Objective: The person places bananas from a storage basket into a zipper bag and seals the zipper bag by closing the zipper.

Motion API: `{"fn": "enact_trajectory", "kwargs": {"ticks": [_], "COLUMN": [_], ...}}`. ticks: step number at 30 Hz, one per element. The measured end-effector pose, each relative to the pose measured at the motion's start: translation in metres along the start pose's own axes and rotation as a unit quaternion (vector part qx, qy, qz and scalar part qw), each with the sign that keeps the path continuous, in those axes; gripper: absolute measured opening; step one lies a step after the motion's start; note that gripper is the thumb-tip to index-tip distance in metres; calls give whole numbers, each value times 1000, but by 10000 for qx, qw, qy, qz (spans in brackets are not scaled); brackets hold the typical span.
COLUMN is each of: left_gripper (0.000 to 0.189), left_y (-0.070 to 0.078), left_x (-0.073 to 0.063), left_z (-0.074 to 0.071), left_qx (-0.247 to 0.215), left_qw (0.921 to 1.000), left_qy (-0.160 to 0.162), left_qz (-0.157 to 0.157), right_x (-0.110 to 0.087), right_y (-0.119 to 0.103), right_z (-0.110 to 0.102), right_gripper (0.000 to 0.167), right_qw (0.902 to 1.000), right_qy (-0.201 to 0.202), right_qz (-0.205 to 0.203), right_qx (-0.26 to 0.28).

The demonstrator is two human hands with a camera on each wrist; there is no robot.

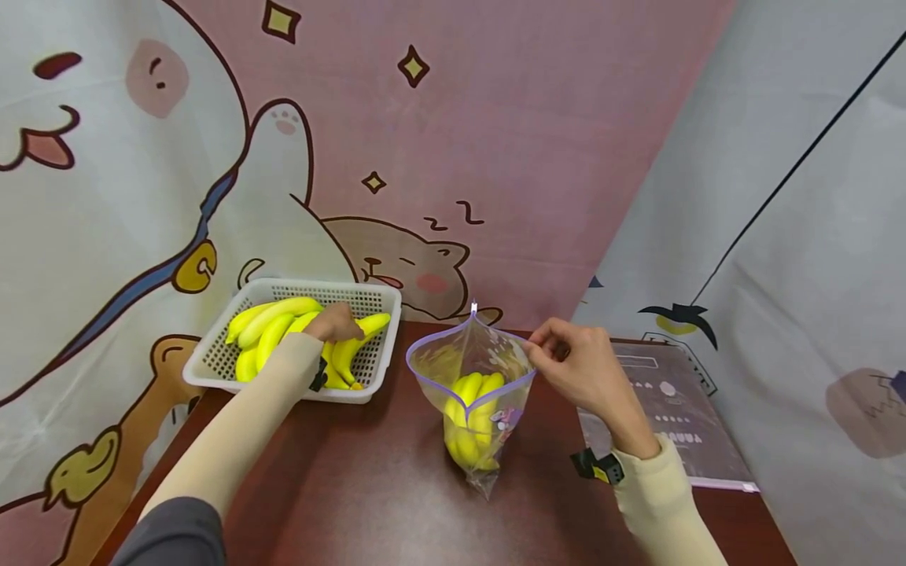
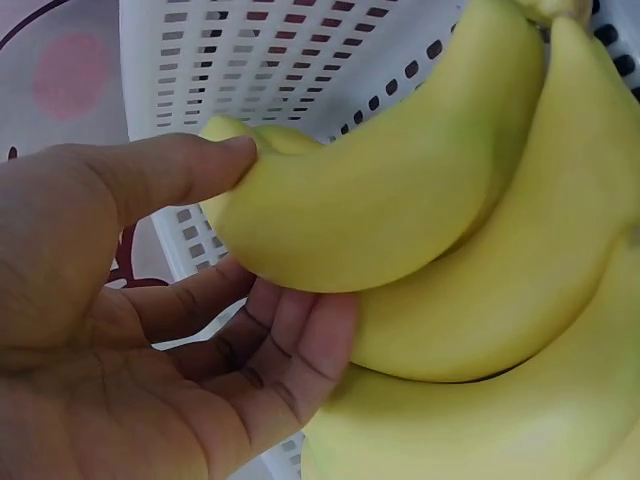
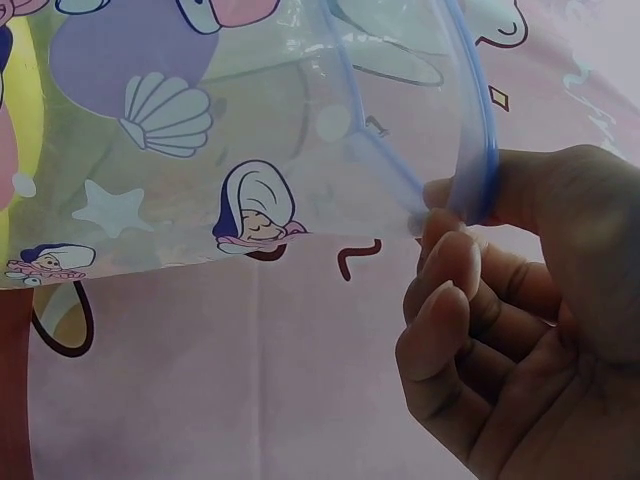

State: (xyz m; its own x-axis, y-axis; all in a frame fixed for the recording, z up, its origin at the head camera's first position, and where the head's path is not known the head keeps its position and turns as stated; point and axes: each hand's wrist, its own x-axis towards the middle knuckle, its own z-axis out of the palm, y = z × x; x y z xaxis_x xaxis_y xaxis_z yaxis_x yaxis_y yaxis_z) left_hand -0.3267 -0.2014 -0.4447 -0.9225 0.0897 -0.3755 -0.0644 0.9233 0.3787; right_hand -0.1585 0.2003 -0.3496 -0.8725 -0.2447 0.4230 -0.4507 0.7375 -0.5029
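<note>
Now, left hand (image 1: pixel 335 321) pinching a banana (image 2: pixel 360 205), at two o'clock from the palm in the left wrist view, more bananas (image 2: pixel 495 265) crowding it at four o'clock, white basket (image 1: pixel 384 354) around, right hand (image 1: pixel 583 373) pinching a clear bag (image 1: pixel 504 417) by its rim, flat bag (image 1: pixel 674 401) at three o'clock from that.

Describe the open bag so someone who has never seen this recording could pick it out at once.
On the dark red-brown table, look between the white basket and the flat bag at the right. There stands a clear, purple-rimmed bag, pinched at its edge by the right hand. Unlike the flat bag, it gapes open and holds yellow bananas.
</note>
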Motion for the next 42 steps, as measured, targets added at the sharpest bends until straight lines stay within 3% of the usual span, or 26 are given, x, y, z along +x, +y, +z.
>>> {"fn": "enact_trajectory", "kwargs": {"ticks": [7,13,15,19,23,31,33,39,42], "left_gripper": [27,45,41,29,34,34,40,91,98], "left_y": [2,-3,-4,-3,-4,-19,-21,-22,-23], "left_x": [-6,-6,-6,-12,-17,-18,-18,-22,-21], "left_z": [-2,0,0,-1,1,2,1,-1,0], "left_qx": [-296,-442,-600,-945,-1185,-1528,-1601,-1750,-1628], "left_qw": [9991,9968,9957,9932,9905,9843,9833,9830,9857], "left_qy": [272,668,706,672,622,381,274,73,74], "left_qz": [-101,58,80,129,317,794,825,551,422], "right_x": [0,1,1,0,0,-1,-1,0,1], "right_y": [0,1,1,3,4,4,5,5,5], "right_z": [-1,-1,-1,-1,0,0,-1,0,0], "right_gripper": [8,8,9,9,9,9,9,9,10], "right_qw": [10000,9999,9999,10000,10000,9999,9999,9999,9999], "right_qy": [52,90,93,80,66,71,91,69,52], "right_qz": [-62,-64,-52,-24,-2,-44,-44,-46,-48], "right_qx": [27,21,25,37,55,87,80,96,136]}}
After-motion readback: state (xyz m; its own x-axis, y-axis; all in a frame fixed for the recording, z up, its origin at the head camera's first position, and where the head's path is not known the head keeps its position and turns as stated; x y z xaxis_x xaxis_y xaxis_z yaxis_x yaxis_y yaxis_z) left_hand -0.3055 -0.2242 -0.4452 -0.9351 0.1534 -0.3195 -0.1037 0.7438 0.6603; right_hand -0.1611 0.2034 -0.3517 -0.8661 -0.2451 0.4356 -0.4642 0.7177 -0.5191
